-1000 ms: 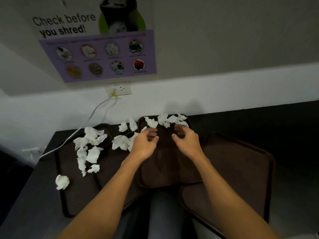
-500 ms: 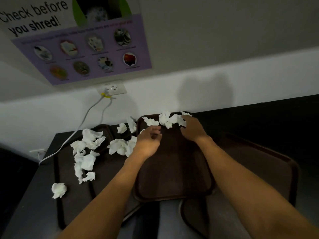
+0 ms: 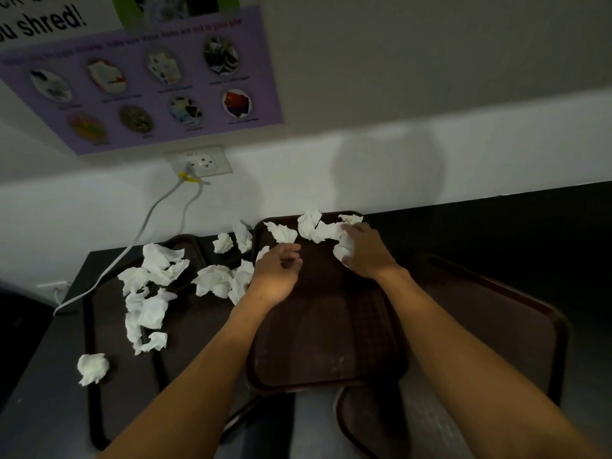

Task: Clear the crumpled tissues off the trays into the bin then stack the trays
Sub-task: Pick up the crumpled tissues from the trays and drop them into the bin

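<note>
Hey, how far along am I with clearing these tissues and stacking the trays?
Early on. The right tray looks bare already. In hand: the right hand grips a tissue at the far end of the middle tray, with the left hand hovering nearby. Left: more tissues there, the heap on the left tray, then stacking. No bin is in view.

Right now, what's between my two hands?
Only bare tray between the left hand and right hand, in the head view; the right grips a crumpled tissue.
</note>
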`<state>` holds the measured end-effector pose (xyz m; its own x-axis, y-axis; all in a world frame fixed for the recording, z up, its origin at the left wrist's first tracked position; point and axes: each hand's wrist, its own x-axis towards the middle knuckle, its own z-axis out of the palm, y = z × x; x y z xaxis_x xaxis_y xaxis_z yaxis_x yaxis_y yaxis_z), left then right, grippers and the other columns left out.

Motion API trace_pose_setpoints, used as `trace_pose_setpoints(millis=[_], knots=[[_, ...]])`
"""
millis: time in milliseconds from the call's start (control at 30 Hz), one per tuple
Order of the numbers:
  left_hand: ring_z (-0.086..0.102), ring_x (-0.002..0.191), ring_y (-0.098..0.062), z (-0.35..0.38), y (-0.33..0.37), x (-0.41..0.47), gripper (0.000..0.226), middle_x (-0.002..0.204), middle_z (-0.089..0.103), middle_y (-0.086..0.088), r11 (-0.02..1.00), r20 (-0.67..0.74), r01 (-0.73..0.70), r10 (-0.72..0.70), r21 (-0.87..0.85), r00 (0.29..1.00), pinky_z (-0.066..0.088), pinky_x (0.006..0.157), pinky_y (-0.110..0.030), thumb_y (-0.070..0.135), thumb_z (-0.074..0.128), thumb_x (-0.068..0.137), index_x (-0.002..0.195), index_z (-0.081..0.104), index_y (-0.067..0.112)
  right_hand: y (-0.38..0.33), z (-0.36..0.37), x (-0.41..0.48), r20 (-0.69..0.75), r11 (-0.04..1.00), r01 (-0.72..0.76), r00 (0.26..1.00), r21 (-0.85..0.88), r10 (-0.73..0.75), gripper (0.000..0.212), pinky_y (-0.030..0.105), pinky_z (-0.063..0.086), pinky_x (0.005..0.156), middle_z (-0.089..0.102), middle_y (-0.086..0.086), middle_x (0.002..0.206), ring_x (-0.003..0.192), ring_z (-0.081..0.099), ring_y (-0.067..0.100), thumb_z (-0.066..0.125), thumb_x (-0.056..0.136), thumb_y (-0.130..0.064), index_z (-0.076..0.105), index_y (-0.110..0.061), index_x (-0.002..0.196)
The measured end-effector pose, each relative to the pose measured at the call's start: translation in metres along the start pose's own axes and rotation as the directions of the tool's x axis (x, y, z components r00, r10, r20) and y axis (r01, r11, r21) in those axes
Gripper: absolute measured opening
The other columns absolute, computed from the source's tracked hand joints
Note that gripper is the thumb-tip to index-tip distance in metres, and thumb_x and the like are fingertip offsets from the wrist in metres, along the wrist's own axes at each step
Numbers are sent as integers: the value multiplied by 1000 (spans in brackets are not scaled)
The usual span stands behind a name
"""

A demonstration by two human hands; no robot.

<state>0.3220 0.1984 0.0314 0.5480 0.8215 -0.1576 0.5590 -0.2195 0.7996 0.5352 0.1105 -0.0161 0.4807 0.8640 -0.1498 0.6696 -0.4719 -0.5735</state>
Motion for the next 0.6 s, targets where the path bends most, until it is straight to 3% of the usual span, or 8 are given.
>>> trace_pose_setpoints(millis=[100, 233, 367, 533, 600], knots=[[61, 98, 1, 3, -4, 1, 29, 113, 69, 10, 1000, -3, -3, 2, -26, 1000, 43, 67, -9, 22, 64, 98, 126, 64, 27, 5, 5, 2, 154, 995, 66, 987, -80, -53, 85, 44, 33, 119, 22, 3, 167, 148, 27, 34, 65, 92, -7, 22, -23, 163], [61, 99, 0, 5, -8, 2, 29, 112, 69, 9, 999, 6, 4, -3, -44, 1000, 45, 69, -11, 21, 64, 97, 126, 65, 26, 4, 12, 3, 179, 998, 12, 984, -66, 0, 84, 45, 39, 115, 39, 10, 155, 145, 34, 34, 64, 95, -11, 17, -25, 163], [60, 97, 2, 6, -13, 5, 29, 112, 69, 10, 999, 9, 6, -6, -44, 1000, 43, 65, -7, 21, 64, 98, 126, 64, 27, 0, 13, 2, 159, 993, 4, 987, -115, 14, 73, 38, 48, 102, 50, 12, 142, 131, 51, 32, 72, 92, -25, 37, -17, 156], [62, 98, -2, 11, -15, 13, 28, 110, 69, 9, 999, 2, -11, 11, -47, 1000, 50, 74, -15, 19, 64, 97, 124, 65, 25, -6, 16, -8, 38, 993, 20, 999, -117, -16, 41, 40, 48, 102, 54, 8, 130, 124, 50, 27, 77, 89, -34, 69, -19, 126], [61, 95, 0, 14, -14, 17, 28, 110, 68, 9, 999, -3, -26, 26, -33, 1000, 47, 74, -10, 19, 64, 97, 124, 66, 26, -6, 17, -13, -42, 990, 45, 998, -130, -51, 29, 40, 49, 97, 53, 4, 123, 118, 48, 23, 77, 87, -32, 74, -14, 110]])
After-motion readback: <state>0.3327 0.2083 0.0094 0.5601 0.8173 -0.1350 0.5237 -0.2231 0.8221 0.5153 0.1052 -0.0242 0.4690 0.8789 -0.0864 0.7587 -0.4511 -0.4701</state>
